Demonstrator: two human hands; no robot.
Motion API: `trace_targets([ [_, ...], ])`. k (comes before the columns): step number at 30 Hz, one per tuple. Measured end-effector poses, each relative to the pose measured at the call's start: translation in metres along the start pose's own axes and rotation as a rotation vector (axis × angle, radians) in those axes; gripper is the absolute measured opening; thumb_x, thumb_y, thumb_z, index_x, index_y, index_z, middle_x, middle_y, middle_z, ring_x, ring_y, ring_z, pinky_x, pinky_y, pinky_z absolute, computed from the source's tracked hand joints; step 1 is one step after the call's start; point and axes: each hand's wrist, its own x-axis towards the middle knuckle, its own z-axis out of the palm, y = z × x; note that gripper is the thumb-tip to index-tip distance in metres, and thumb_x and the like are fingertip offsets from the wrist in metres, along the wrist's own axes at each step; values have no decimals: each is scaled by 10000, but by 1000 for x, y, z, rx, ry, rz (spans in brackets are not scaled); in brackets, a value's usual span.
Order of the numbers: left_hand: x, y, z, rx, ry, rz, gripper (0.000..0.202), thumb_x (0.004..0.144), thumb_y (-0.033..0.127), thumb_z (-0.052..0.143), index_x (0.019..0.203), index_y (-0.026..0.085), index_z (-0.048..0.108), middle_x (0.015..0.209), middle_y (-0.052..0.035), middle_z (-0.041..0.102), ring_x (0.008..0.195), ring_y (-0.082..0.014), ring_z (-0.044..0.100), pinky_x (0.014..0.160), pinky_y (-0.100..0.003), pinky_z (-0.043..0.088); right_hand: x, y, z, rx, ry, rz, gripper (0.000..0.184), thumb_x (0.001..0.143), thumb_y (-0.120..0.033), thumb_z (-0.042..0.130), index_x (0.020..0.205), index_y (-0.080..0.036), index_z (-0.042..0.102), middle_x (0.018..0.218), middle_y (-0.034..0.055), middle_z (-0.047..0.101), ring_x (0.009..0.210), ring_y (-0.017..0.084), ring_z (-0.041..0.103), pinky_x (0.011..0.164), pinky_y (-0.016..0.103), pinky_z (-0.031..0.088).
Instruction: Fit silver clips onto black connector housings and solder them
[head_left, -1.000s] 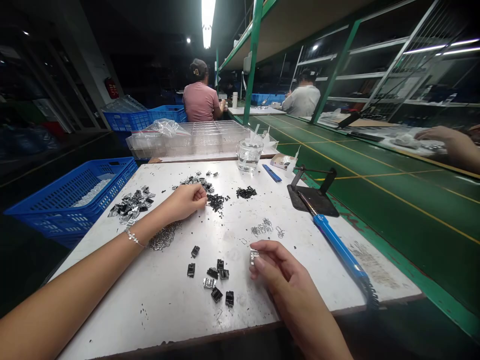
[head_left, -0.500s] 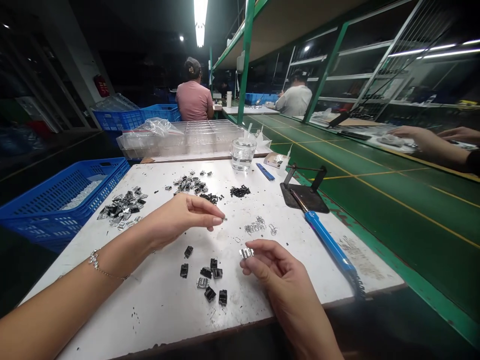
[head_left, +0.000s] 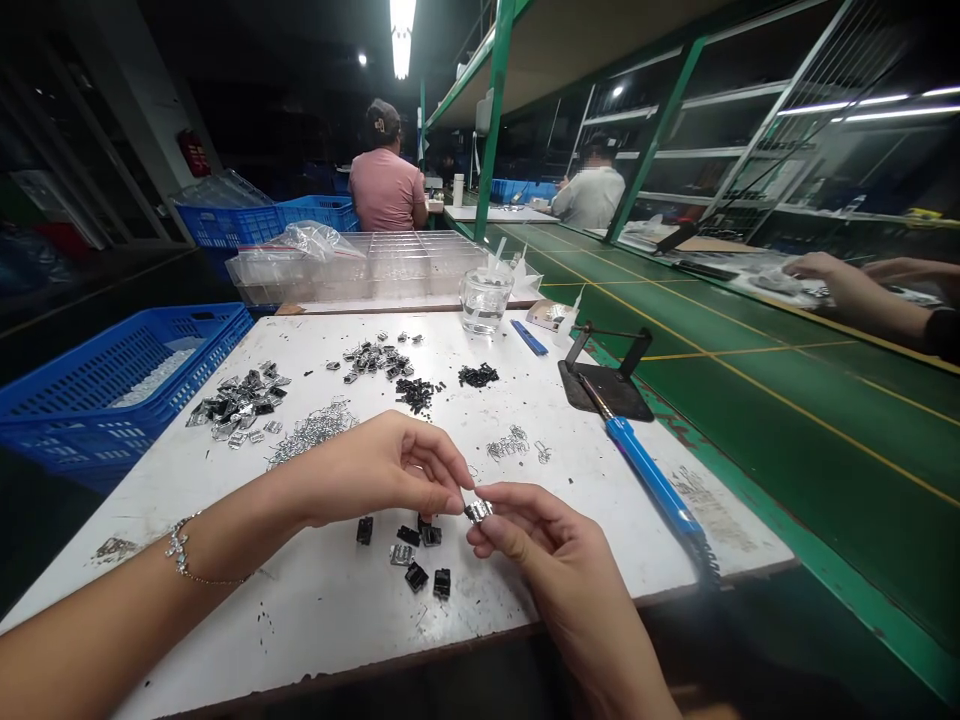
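My right hand [head_left: 544, 545] pinches a small shiny metal shell [head_left: 478, 511] above the white table [head_left: 300, 590] near its front edge. My left hand [head_left: 390, 468] meets it from the left, fingertips pinched on a tiny part that touches the shell; the part is too small to name. Just below the hands lie several small black and silver assembled pieces [head_left: 420, 560]. Farther back sit heaps of metal shells [head_left: 236, 405], thin wire clips [head_left: 311, 428] and little black parts [head_left: 414, 393].
A blue-handled soldering iron [head_left: 645, 470] rests on its black stand [head_left: 607, 385] to the right. A glass of water [head_left: 484, 300], clear trays [head_left: 375, 265] and blue crates [head_left: 112, 385] lie behind and left. Two people sit far back; another person's hands [head_left: 840, 280] work across the green conveyor [head_left: 750, 370].
My left hand came back from the heap of black parts toward me and now meets the right hand at the metal shell. The right hand shifted slightly left.
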Motion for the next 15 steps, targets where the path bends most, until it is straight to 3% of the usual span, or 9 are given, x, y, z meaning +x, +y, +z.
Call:
trace_targets([
  [7, 1, -2, 6, -24, 33, -30, 93, 723, 222, 729, 812, 205, 707, 675, 14, 687, 641, -104, 606, 571, -191, 454, -1, 0, 1, -38, 25, 3, 189, 753, -271, 751, 913, -180, 711, 711, 12, 732, 694, 129, 691, 691, 210, 540],
  [15, 2, -4, 13, -91, 77, -71, 91, 710, 266, 734, 782, 211, 727, 723, -13, 714, 679, -132, 614, 619, -233, 468, -1, 0, 0, 10, 51, 28, 248, 699, -293, 795, 892, -167, 700, 743, 39, 741, 730, 173, 712, 736, 270, 562],
])
